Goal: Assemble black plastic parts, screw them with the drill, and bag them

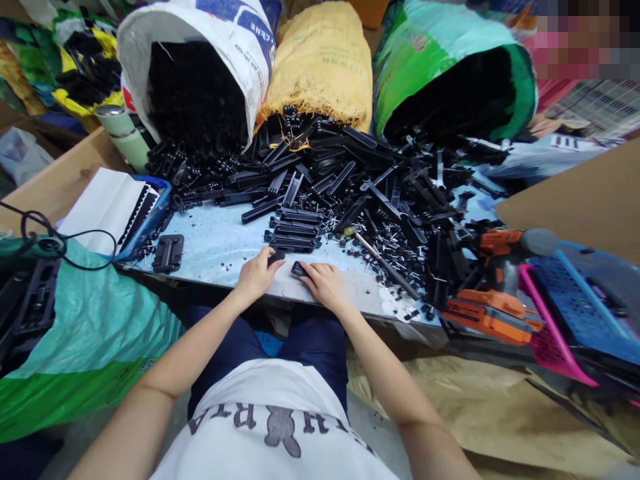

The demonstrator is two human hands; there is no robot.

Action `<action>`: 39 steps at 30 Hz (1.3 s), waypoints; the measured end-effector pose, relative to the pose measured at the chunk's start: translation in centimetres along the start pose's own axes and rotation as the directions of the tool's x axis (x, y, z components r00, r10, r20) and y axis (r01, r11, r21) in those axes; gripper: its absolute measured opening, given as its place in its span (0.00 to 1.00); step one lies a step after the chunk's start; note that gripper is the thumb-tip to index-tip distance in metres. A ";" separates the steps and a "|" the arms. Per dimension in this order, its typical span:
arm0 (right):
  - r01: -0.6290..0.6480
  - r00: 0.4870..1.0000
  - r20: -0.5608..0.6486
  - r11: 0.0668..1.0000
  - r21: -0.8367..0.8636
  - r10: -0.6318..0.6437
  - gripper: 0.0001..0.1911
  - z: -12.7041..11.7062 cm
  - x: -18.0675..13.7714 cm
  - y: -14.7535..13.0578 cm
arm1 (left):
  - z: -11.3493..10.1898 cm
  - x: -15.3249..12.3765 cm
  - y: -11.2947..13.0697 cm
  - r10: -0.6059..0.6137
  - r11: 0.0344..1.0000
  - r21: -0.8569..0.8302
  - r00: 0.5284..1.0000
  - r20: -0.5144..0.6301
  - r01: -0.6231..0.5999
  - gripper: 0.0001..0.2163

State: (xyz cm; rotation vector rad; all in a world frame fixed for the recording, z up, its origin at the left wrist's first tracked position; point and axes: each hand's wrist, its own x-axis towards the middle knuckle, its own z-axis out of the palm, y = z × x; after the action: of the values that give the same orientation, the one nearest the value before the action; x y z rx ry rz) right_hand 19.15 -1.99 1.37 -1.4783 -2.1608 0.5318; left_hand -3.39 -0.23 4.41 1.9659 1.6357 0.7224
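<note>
My left hand (257,273) is closed on a small black plastic part (275,257) at the near edge of the work table (215,230). Just right of it, my right hand (324,283) grips another small black plastic part (299,269). A gap separates the two parts. Directly beyond my hands lies a neat stack of long black plastic bars (293,230), side by side. The exact shape of the held pieces is partly covered by my fingers. To the left, a flat black plastic piece (169,253) rests alone near the table edge.
Behind are a white sack (253,60), a yellow sack (325,60) and a green sack (415,80), with black parts heaped before them. Screws and a screwdriver-like rod (385,263) lie right. An orange power drill (493,313) sits by a pink basket (557,347). A green bottle (125,137) stands left.
</note>
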 end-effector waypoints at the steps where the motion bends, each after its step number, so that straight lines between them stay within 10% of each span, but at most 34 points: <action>1: -0.054 0.998 -0.023 0.988 0.146 0.058 0.23 0.4 0.6 -0.7 | 0.3 -0.2 0.8 0.035 0.997 -0.063 0.999 0.001 -0.035 0.15; 7: -0.198 0.973 0.087 0.586 0.786 0.213 0.31 0.2 1.7 -3.5 | 1.3 -1.1 3.0 0.152 0.917 -0.358 0.984 -0.093 -0.176 0.18; 13: 0.049 0.999 -0.046 0.804 0.593 -0.027 0.25 -1.5 1.3 -2.9 | 1.3 -1.7 3.8 0.172 0.940 -0.269 0.972 -0.159 -0.211 0.16; 21: 0.085 0.969 -0.238 0.815 0.574 0.067 0.27 0.4 0.6 -6.1 | 2.8 -1.8 5.6 0.050 0.879 -0.412 0.907 -0.417 -0.238 0.17; 26: 0.050 0.968 -0.238 0.874 0.484 0.077 0.28 1.8 1.0 -5.3 | 4.0 -1.5 4.3 0.036 0.888 -0.420 0.940 -0.340 -0.186 0.17; 31: -0.018 0.998 -0.065 0.999 0.047 0.021 0.24 -1.2 1.4 -0.3 | 6.3 -2.4 2.3 -0.066 0.961 -0.276 0.971 -0.229 0.000 0.21; 35: -0.143 0.934 -0.354 0.954 -0.263 0.042 0.21 -7.7 4.5 4.2 | 6.1 -2.1 2.2 0.301 0.948 0.130 0.952 -0.063 -0.291 0.25; 39: -0.450 0.824 -0.543 0.772 -0.449 0.165 0.24 -13.3 10.6 8.1 | 5.5 -0.4 3.2 0.533 0.740 0.256 0.774 0.342 -0.623 0.23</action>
State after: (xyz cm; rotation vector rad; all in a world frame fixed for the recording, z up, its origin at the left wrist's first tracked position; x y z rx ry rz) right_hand 29.64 11.48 9.41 -2.0469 -1.7313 -0.4051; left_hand 2.54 -1.33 2.43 2.7653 1.0318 0.3642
